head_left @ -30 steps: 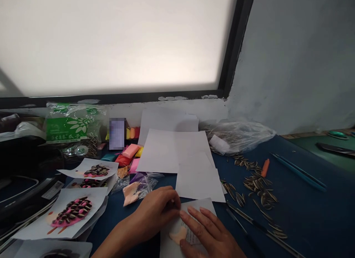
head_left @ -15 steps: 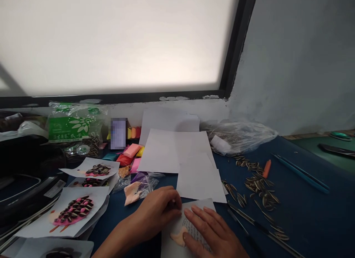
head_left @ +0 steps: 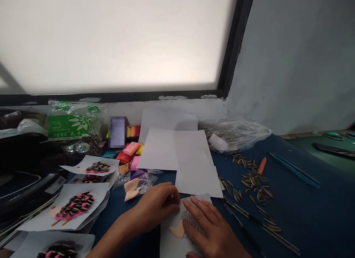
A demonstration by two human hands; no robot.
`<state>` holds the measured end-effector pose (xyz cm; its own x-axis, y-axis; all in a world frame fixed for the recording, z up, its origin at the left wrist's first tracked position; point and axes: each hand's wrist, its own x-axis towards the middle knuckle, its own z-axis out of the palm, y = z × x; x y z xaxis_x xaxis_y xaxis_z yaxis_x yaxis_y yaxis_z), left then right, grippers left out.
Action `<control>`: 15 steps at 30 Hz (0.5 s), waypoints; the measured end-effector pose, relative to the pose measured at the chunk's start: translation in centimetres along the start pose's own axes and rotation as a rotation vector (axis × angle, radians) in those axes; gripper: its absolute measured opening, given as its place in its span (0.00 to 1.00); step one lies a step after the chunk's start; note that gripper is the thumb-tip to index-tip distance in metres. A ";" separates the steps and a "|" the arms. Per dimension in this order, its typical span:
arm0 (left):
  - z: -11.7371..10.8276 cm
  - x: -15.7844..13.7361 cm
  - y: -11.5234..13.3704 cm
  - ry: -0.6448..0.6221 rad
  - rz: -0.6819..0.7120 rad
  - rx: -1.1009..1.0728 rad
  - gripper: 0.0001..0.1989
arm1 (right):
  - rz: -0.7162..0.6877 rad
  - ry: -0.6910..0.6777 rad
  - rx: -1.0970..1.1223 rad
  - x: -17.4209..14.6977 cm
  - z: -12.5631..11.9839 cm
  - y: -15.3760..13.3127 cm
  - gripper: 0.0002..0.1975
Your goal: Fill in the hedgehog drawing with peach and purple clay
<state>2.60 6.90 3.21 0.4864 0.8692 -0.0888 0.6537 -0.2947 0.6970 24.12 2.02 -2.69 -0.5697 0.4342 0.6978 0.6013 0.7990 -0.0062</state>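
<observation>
A small sheet of white paper lies in front of me, with a drawn, patterned outline partly under my right hand. On it is a flat, pale peach piece of modelling clay with a pointed left end. My right hand lies over the sheet, fingers stretched out, with one finger at the clay's right edge. My left hand rests at the sheet's upper left edge, its fingers curled towards the thumb. Whatever is between those fingertips is hidden.
Finished hedgehog pictures of clay and seeds lie at left. Behind are clay packets, an opened peach clay pack and blank sheets. Sunflower seeds, an orange stick, blue tweezers and a pen lie at right.
The view has shifted slightly. My right hand's fingers have moved a little on the sheet, leaving slightly more of the drawn outline visible. The left hand keeps its curled pose.
</observation>
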 end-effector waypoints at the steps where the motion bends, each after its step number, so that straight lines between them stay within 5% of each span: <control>1: 0.0 0.0 0.0 -0.001 0.003 -0.001 0.05 | 0.012 0.008 0.014 0.0 0.1 0.0 0.22; 6: -0.2 0.1 0.2 -0.004 -0.002 0.008 0.04 | -0.050 -0.131 0.073 0.7 -1.3 -0.1 0.18; 9: -0.4 0.1 0.6 -0.013 -0.018 0.011 0.03 | 0.079 -0.055 0.148 1.1 -2.3 -0.2 0.18; 12: -0.5 -0.1 0.8 -0.019 -0.032 0.009 0.04 | 0.110 -0.216 0.186 1.0 -2.3 -0.4 0.17; 15: -0.5 -0.1 0.9 -0.019 -0.027 0.001 0.05 | 0.107 -0.205 0.173 0.7 -1.8 -0.5 0.14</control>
<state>2.80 6.75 4.21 0.4794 0.8692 -0.1215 0.6676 -0.2713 0.6933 24.44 1.19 -0.90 -0.6198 0.5809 0.5277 0.5698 0.7954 -0.2064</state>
